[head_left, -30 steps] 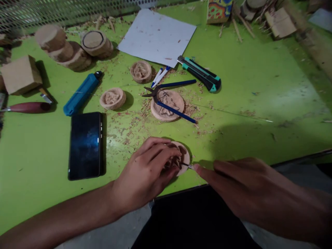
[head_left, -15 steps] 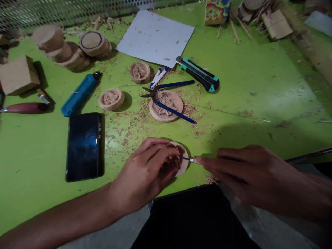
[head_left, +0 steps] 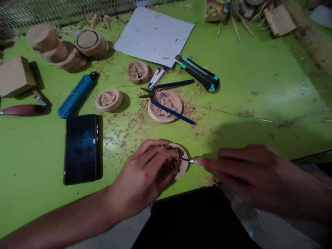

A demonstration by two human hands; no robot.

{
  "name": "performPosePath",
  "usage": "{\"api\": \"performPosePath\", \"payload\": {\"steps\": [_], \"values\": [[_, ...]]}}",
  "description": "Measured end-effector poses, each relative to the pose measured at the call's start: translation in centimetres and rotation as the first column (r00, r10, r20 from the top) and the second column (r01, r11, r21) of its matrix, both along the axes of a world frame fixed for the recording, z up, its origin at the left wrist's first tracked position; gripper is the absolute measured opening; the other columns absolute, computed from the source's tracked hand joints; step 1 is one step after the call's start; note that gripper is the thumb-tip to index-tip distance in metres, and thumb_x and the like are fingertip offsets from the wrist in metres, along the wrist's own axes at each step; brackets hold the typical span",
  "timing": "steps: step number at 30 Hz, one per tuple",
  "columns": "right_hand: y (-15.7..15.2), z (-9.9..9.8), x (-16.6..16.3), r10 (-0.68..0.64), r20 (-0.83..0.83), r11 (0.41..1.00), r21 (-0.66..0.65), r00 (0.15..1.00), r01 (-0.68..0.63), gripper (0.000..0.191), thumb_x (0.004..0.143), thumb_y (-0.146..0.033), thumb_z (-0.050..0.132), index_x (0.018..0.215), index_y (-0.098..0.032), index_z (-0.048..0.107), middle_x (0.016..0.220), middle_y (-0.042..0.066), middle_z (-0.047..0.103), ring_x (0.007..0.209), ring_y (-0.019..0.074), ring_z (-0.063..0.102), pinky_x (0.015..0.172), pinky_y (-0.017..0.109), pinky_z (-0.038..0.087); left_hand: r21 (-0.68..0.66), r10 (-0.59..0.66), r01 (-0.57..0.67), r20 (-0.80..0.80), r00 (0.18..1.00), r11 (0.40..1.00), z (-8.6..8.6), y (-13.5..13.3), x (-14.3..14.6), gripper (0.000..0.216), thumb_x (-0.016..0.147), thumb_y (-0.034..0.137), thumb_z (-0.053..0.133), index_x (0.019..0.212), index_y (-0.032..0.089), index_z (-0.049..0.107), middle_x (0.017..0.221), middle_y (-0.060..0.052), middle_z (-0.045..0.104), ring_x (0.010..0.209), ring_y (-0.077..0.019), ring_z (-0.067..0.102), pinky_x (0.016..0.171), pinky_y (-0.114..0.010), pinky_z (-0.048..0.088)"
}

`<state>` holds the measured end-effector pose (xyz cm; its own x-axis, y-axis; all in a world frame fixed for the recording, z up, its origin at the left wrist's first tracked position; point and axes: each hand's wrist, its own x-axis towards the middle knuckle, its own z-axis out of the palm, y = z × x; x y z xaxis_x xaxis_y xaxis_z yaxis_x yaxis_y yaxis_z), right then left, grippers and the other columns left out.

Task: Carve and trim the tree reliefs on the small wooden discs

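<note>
My left hand [head_left: 144, 176] lies over a small round carved wooden disc [head_left: 183, 162] at the near edge of the green table [head_left: 259, 86], fingers pressed on it and holding it down. My right hand [head_left: 246, 176] pinches a thin metal carving tool [head_left: 187, 160] whose tip touches the disc's carved face. Much of the disc is hidden under my left fingers.
A black phone [head_left: 81, 148] lies left of my hands. Beyond are blue-handled pliers [head_left: 166, 98] on a larger carved disc [head_left: 166, 105], two small carved discs [head_left: 108, 99], a blue lighter [head_left: 76, 95], a teal utility knife [head_left: 198, 73], white paper [head_left: 154, 36], wood rounds [head_left: 67, 52] and shavings.
My right hand rose slightly and drew back to the right, the tool tip staying on the disc. The view shifted a little; my left hand stays on the disc.
</note>
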<state>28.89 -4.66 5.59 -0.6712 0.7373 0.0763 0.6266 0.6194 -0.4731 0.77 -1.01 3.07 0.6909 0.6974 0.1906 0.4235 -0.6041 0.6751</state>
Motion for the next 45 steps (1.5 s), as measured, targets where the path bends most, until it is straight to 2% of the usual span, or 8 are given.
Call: {"api": "performPosePath", "payload": {"steps": [6, 11, 17, 26, 30, 35, 39, 45], "values": [[0.7, 0.2, 0.0, 0.027, 0.021, 1.000, -0.008, 0.999, -0.027, 0.026, 0.112, -0.015, 0.040, 0.127, -0.019, 0.060, 0.103, 0.002, 0.067, 0.078, 0.0125, 0.061, 0.062, 0.033, 0.031, -0.026, -0.005, 0.005, 0.006, 1.000, 1.000, 0.0, 0.0, -0.2, 0.029, 0.092, 0.013, 0.075, 0.118, 0.015, 0.064, 0.115, -0.007, 0.074, 0.119, -0.0219, 0.062, 0.103, -0.035, 0.056], [1.2, 0.0, 0.0, 0.050, 0.003, 0.997, -0.062, 0.999, -0.050, 0.029, 0.110, -0.013, 0.039, 0.126, -0.017, 0.063, 0.090, 0.000, 0.063, 0.065, 0.0106, 0.053, 0.060, 0.032, 0.027, -0.058, -0.055, 0.057, 0.023, 0.998, 0.997, 0.1, 0.5, -0.2, 0.033, 0.092, 0.014, 0.075, 0.123, 0.015, 0.063, 0.118, -0.007, 0.074, 0.122, -0.0211, 0.061, 0.107, -0.035, 0.054], [1.2, -0.5, 0.5, 0.054, -0.024, 0.997, -0.057, 0.998, -0.055, 0.027, 0.108, -0.013, 0.046, 0.129, -0.019, 0.062, 0.100, 0.001, 0.065, 0.071, 0.0117, 0.056, 0.063, 0.033, 0.028, -0.125, -0.140, 0.144, 0.039, 0.989, 0.982, 0.0, 1.5, -0.4, 0.031, 0.095, 0.017, 0.073, 0.125, 0.016, 0.063, 0.125, -0.009, 0.072, 0.128, -0.0207, 0.059, 0.108, -0.034, 0.054], [1.5, -0.7, 0.4, 0.054, -0.086, 0.989, -0.133, 0.995, -0.065, 0.016, 0.108, -0.013, 0.046, 0.108, -0.018, 0.061, 0.093, 0.000, 0.062, 0.070, 0.0114, 0.055, 0.063, 0.033, 0.028, -0.132, -0.156, 0.161, 0.046, 0.987, 0.978, 0.0, 1.7, -0.5, 0.031, 0.095, 0.017, 0.073, 0.124, 0.014, 0.064, 0.124, -0.010, 0.072, 0.130, -0.0215, 0.059, 0.110, -0.035, 0.054], [1.6, -1.0, 0.3, 0.047, -0.108, 0.981, -0.181, 0.993, -0.066, 0.018, 0.109, -0.014, 0.045, 0.110, -0.018, 0.063, 0.088, -0.001, 0.061, 0.070, 0.0114, 0.055, 0.065, 0.033, 0.029, -0.122, -0.166, 0.169, 0.034, 0.985, 0.978, 0.0, 1.6, -0.5, 0.033, 0.096, 0.016, 0.073, 0.127, 0.014, 0.064, 0.122, -0.009, 0.073, 0.129, -0.0211, 0.061, 0.111, -0.035, 0.054], [1.3, -1.2, 0.1, 0.029, -0.108, 0.991, -0.129, 0.994, -0.043, 0.024, 0.109, -0.013, 0.045, 0.123, -0.018, 0.064, 0.092, 0.000, 0.064, 0.069, 0.0114, 0.055, 0.064, 0.033, 0.031, -0.110, -0.179, 0.180, 0.021, 0.984, 0.977, 0.0, 1.7, -0.4, 0.031, 0.096, 0.014, 0.072, 0.126, 0.012, 0.064, 0.123, -0.008, 0.072, 0.130, -0.0194, 0.059, 0.114, -0.033, 0.052], [0.9, -1.1, 0.1, 0.017, -0.083, 0.994, -0.110, 0.996, -0.026, 0.025, 0.109, -0.014, 0.044, 0.124, -0.019, 0.063, 0.101, 0.001, 0.067, 0.074, 0.0118, 0.059, 0.064, 0.032, 0.033, -0.081, -0.197, 0.197, 0.017, 0.980, 0.977, 0.3, 1.8, -0.3, 0.031, 0.097, 0.014, 0.071, 0.127, 0.011, 0.063, 0.121, -0.007, 0.073, 0.127, -0.0172, 0.060, 0.117, -0.031, 0.048], [0.6, -0.2, 0.2, 0.106, 0.045, 0.994, -0.039, 0.993, -0.104, 0.031, 0.110, -0.011, 0.035, 0.120, -0.016, 0.064, 0.097, 0.002, 0.068, 0.077, 0.0151, 0.062, 0.060, 0.034, 0.038, -0.069, -0.199, 0.199, 0.002, 0.980, 0.978, 0.4, 1.8, -0.5, 0.031, 0.097, 0.015, 0.072, 0.126, 0.011, 0.063, 0.122, -0.006, 0.072, 0.128, -0.0174, 0.059, 0.116, -0.030, 0.048]]}}
